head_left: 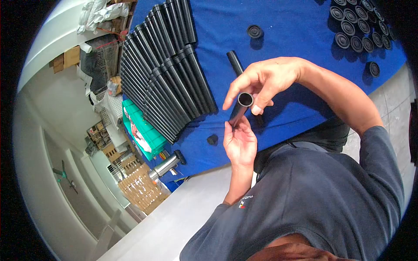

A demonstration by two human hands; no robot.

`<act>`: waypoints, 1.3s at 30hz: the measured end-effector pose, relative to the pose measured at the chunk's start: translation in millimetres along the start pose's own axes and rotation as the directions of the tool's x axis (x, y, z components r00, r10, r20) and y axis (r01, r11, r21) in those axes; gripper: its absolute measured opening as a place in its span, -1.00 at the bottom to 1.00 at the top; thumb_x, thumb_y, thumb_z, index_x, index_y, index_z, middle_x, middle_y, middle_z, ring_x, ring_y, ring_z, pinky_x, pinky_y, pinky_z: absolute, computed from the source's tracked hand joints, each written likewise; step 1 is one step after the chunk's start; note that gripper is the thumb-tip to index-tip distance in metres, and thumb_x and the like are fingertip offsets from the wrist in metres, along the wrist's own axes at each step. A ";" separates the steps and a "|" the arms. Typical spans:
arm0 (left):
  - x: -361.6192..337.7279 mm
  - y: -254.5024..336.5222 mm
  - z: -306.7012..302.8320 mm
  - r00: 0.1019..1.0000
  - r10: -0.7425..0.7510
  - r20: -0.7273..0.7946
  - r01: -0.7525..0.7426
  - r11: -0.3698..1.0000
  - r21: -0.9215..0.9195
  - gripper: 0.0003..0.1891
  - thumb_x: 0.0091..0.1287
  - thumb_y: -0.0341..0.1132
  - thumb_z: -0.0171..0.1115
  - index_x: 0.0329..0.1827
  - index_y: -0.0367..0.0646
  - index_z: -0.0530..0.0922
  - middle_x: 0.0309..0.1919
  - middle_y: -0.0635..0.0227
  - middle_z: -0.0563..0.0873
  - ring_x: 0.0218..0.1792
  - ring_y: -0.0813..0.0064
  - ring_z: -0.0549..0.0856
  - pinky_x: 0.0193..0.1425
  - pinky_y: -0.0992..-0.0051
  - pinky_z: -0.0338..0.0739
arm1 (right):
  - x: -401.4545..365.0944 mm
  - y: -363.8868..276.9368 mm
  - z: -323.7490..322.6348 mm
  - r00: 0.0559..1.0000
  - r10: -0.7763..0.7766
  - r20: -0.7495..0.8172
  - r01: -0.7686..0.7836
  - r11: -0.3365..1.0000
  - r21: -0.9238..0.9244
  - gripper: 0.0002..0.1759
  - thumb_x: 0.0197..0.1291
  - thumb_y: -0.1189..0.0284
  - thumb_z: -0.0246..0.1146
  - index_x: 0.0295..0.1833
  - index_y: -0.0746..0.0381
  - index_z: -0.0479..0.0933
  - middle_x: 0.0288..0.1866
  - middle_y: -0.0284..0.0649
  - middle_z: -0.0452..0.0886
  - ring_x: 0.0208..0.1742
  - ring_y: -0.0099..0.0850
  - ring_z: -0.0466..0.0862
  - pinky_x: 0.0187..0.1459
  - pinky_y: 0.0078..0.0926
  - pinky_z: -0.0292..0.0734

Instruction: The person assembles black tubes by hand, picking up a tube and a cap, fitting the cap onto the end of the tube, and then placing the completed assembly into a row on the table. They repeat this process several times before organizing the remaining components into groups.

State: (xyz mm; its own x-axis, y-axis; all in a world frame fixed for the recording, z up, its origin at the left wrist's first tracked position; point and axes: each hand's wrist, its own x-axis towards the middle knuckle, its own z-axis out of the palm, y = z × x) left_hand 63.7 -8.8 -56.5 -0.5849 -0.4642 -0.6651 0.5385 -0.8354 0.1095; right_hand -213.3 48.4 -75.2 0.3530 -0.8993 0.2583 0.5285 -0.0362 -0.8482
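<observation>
A black tube (244, 100) with its open end facing me is held between both hands above the blue-covered table (283, 26). My right hand (267, 80) pinches the open end with thumb and fingers, index finger stretched out. My left hand (239, 141) grips the tube's lower part from below. Another single black tube (235, 61) lies on the cloth just beyond my right hand. A large stack of matching black tubes (163, 69) lies to the left.
Several round black caps (355, 26) sit in rows at the far right; loose caps lie at the top (254, 31), at the right (373, 69) and near the table edge (212, 139). A green crate (146, 130) and a metal cylinder (167, 165) are beside the table.
</observation>
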 end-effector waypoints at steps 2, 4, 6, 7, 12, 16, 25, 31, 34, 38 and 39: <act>-1.6 1.0 -2.7 0.999 -0.046 0.002 0.046 0.999 -0.017 -0.68 0.55 -0.23 0.24 0.14 -0.33 0.64 0.14 0.03 0.74 0.21 0.12 0.73 0.20 0.26 0.77 | -1.1 -3.0 0.0 1.000 0.016 0.007 -0.016 1.000 -0.009 -0.44 0.15 0.46 0.57 0.28 0.25 0.63 -0.21 -0.32 0.76 -0.45 -0.67 0.59 -0.43 -0.62 0.50; -5.3 -6.1 2.8 0.998 -0.054 -0.022 0.053 0.998 -0.029 -0.65 0.56 -0.19 0.23 0.13 -0.35 0.63 0.07 0.02 0.77 0.13 0.15 0.75 0.16 0.31 0.78 | -0.7 -3.6 -1.5 1.000 0.023 0.015 -0.023 1.000 -0.015 -0.43 0.15 0.45 0.58 0.30 0.26 0.64 -0.14 -0.31 0.77 -0.37 -0.65 0.62 -0.35 -0.60 0.53; -8.7 -11.8 3.0 0.998 -0.048 -0.046 0.048 0.999 -0.007 -0.60 0.56 -0.13 0.24 0.13 -0.37 0.62 0.02 0.03 0.78 0.06 0.19 0.77 0.10 0.34 0.79 | 2.6 6.0 -3.5 0.999 -0.039 0.006 0.040 0.998 -0.049 -0.46 0.15 0.43 0.58 0.25 0.27 0.66 -0.09 -0.33 0.76 -0.26 -0.63 0.63 -0.24 -0.58 0.53; -11.1 -13.8 1.2 0.998 -0.037 -0.057 0.039 0.999 0.023 -0.57 0.54 -0.10 0.26 0.14 -0.37 0.62 0.00 0.04 0.78 0.02 0.21 0.77 0.07 0.36 0.78 | 4.4 10.1 -3.7 0.998 -0.071 0.003 0.071 0.995 -0.066 -0.48 0.15 0.43 0.59 0.23 0.28 0.67 -0.07 -0.34 0.75 -0.21 -0.62 0.63 -0.18 -0.57 0.53; -13.0 -13.5 -2.6 0.993 -0.091 -0.071 0.090 0.996 -0.008 -0.46 0.47 0.03 0.32 0.16 -0.36 0.62 -0.07 0.09 0.77 -0.13 0.31 0.74 -0.02 0.39 0.75 | 6.0 12.4 0.3 0.992 -0.130 0.004 0.130 0.990 -0.051 -0.54 0.18 0.32 0.58 0.12 0.29 0.65 -0.21 -0.38 0.71 -0.21 -0.62 0.62 -0.14 -0.57 0.54; -16.3 -11.1 -3.6 0.999 -0.051 0.009 0.051 0.998 0.037 -0.48 0.44 -0.01 0.38 0.15 -0.34 0.63 0.01 0.10 0.76 -0.03 0.28 0.74 0.08 0.35 0.74 | 3.9 5.7 1.1 0.999 -0.051 -0.019 0.049 0.996 -0.069 -0.53 0.13 0.38 0.61 0.11 0.29 0.65 -0.13 -0.38 0.71 -0.11 -0.61 0.61 -0.11 -0.53 0.51; 12.0 -21.8 47.7 0.808 0.270 0.523 -0.553 0.651 0.519 -0.64 0.49 -0.36 0.30 0.32 0.01 0.61 0.41 0.10 0.61 0.48 0.12 0.53 0.57 -0.02 0.44 | 8.6 13.3 8.2 0.987 0.077 -0.143 -0.087 0.994 -0.065 -0.44 0.39 0.02 0.36 0.21 0.26 0.53 -0.31 -0.26 0.72 -0.46 -0.52 0.65 -0.41 -0.55 0.53; 29.9 1.6 64.2 0.819 0.269 0.508 -0.525 0.710 0.470 -0.74 0.53 -0.30 0.27 0.22 -0.07 0.65 0.33 0.06 0.67 0.38 0.06 0.62 0.47 -0.02 0.58 | -8.3 -4.3 -20.2 0.642 -0.639 -0.424 -0.455 0.127 -0.882 -0.63 0.37 0.08 0.33 -0.08 0.19 0.66 -0.20 -0.11 0.68 -0.13 -0.13 0.72 -0.12 -0.15 0.61; 26.0 5.5 69.3 0.852 0.255 0.457 -0.448 0.807 0.386 -0.73 0.55 -0.23 0.26 0.20 -0.13 0.64 0.27 0.03 0.69 0.29 0.01 0.69 0.27 0.14 0.78 | -13.7 4.5 -41.3 0.642 -0.662 -0.385 -0.640 -0.187 -0.746 -0.59 0.21 0.32 0.39 0.17 0.16 0.63 0.17 -0.08 0.59 0.21 -0.12 0.60 0.20 -0.13 0.52; 19.1 13.3 68.7 0.912 0.152 0.380 -0.253 0.940 0.231 -0.66 0.49 -0.15 0.30 0.10 -0.25 0.69 0.22 0.02 0.72 0.27 0.07 0.71 0.20 0.23 0.83 | -22.0 12.5 -41.0 0.705 -0.481 -0.521 -0.673 -0.225 -0.704 -0.43 0.16 0.44 0.32 0.34 0.14 0.57 0.14 -0.13 0.61 0.18 -0.16 0.61 0.15 -0.17 0.53; 17.5 14.0 70.5 0.920 0.117 0.374 -0.193 0.965 0.175 -0.66 0.50 -0.16 0.30 0.09 -0.28 0.68 0.20 0.01 0.73 0.30 0.04 0.68 0.22 0.22 0.81 | -24.1 14.3 -43.0 0.715 -0.497 -0.492 -0.663 -0.259 -0.702 -0.45 0.15 0.44 0.30 0.32 0.13 0.58 0.04 -0.16 0.64 0.11 -0.18 0.63 0.08 -0.18 0.55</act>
State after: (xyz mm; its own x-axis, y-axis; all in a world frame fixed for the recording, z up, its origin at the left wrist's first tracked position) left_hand 18.3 -49.4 -14.5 -0.7022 -0.6346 -0.3227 0.5272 -0.7681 0.3634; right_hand -247.4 50.7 -113.5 -0.3902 -0.8391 0.3791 -0.9130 0.2995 -0.2768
